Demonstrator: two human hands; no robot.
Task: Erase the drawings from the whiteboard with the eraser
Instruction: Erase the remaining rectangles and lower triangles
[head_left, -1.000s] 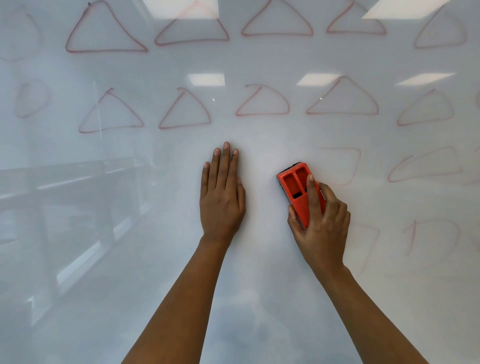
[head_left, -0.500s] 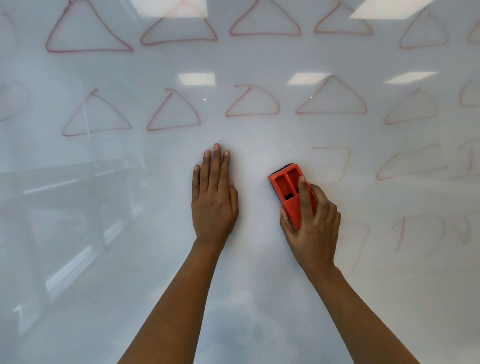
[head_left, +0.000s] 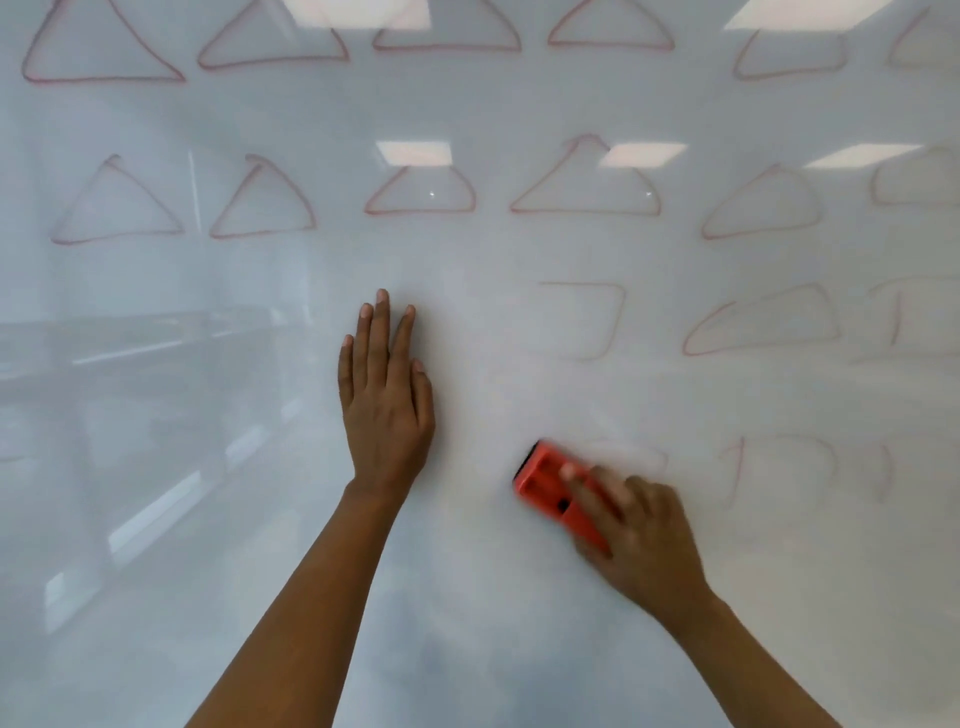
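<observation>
A glossy whiteboard (head_left: 156, 467) fills the view. Red triangle outlines (head_left: 421, 192) run in two rows across its top. Partly wiped red shapes (head_left: 597, 317) lie lower right. My right hand (head_left: 644, 540) grips an orange eraser (head_left: 545, 480) pressed flat on the board at lower centre-right; both are motion-blurred. A faint half-erased mark (head_left: 634, 452) sits just right of the eraser. My left hand (head_left: 387, 400) rests flat on the board with fingers together, to the left of the eraser.
More faint red outlines (head_left: 763, 322) and strokes (head_left: 737, 467) sit at the right side. Ceiling lights and room furniture reflect in the board's left half.
My right hand has slid the eraser down and slightly right, off the half-wiped shape in the third row. My left hand stays flat in the same spot on the board.
</observation>
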